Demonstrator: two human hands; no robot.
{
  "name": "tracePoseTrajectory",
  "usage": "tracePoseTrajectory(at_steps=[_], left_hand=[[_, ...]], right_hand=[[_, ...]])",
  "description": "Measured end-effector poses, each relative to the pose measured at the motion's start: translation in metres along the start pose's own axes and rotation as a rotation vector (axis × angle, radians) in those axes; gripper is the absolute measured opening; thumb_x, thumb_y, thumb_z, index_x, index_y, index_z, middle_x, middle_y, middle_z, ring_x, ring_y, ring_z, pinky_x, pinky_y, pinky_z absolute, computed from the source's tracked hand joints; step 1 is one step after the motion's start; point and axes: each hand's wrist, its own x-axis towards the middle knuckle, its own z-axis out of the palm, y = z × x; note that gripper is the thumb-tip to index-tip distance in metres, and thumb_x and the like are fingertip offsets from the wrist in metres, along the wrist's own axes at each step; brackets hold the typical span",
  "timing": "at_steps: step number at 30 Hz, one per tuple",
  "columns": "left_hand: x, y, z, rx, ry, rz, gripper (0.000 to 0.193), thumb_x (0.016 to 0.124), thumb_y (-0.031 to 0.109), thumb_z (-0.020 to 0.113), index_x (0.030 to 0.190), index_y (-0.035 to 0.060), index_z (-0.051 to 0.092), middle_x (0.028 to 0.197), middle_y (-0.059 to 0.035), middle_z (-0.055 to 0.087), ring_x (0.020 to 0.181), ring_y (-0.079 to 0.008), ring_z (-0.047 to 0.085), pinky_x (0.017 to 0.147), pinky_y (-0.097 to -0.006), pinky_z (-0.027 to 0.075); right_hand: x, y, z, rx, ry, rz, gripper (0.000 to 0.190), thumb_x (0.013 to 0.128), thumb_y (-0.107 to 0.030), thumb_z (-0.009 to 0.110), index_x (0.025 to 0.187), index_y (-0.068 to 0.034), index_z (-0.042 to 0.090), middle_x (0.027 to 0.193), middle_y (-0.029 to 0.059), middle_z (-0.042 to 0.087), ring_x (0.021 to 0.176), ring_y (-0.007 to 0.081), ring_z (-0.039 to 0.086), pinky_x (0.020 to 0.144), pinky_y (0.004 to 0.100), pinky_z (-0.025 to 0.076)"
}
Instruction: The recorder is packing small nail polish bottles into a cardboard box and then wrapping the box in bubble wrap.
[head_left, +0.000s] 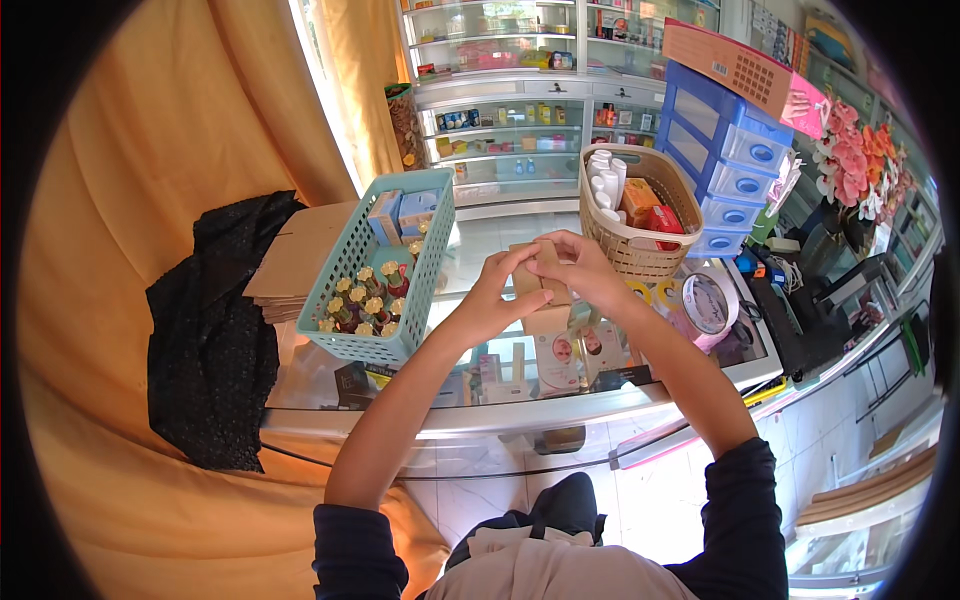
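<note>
Above the glass counter, a small brown cardboard box is held between my two hands. My left hand grips its left side, the thumb lying across the front. My right hand holds it from the upper right, with fingers over the top flaps. Whether the flaps are fully closed cannot be told. To the left stands a teal plastic basket with several small bottles with gold flower-shaped caps and blue boxes. A tan woven-pattern basket at the right holds white bottles, an orange box and a red one.
Flat cardboard pieces are stacked left of the teal basket, beside black cloth. Rolls of tape lie on the counter's right, near scissors. A blue drawer unit stands behind them. The counter's metal edge runs before me.
</note>
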Motion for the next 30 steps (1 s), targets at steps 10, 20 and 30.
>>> tracePoseTrajectory(at_steps=[10,20,30], left_hand=[[0.001,0.000,0.001,0.009,0.010,-0.001,0.070,0.080,0.032,0.070,0.139,0.0159,0.036,0.132,-0.0204,0.035,0.129,-0.0324,0.032,0.106,-0.0398,0.030],[-0.002,0.002,0.001,0.044,0.014,-0.003,0.066,0.083,0.029,0.068,0.140,0.0171,0.036,0.136,-0.0148,0.036,0.129,-0.0289,0.035,0.107,-0.0385,0.030],[-0.003,0.001,0.000,0.050,0.017,0.001,0.066,0.083,0.028,0.068,0.140,0.0165,0.036,0.136,-0.0148,0.036,0.128,-0.0286,0.036,0.107,-0.0387,0.030]], right_hand=[[0.002,0.003,0.003,-0.032,0.089,0.001,0.032,0.080,-0.018,0.070,0.105,0.000,0.062,0.097,0.0073,0.065,0.089,0.0124,0.060,0.076,0.0255,0.048],[-0.003,-0.004,0.004,-0.050,0.045,0.022,0.032,0.082,-0.017,0.068,0.109,-0.002,0.061,0.099,0.0034,0.064,0.091,0.0097,0.059,0.080,0.0243,0.046],[-0.004,-0.001,0.007,-0.044,0.034,-0.026,0.029,0.082,-0.016,0.068,0.106,-0.003,0.059,0.096,0.0040,0.063,0.089,0.0107,0.059,0.080,0.0249,0.046]])
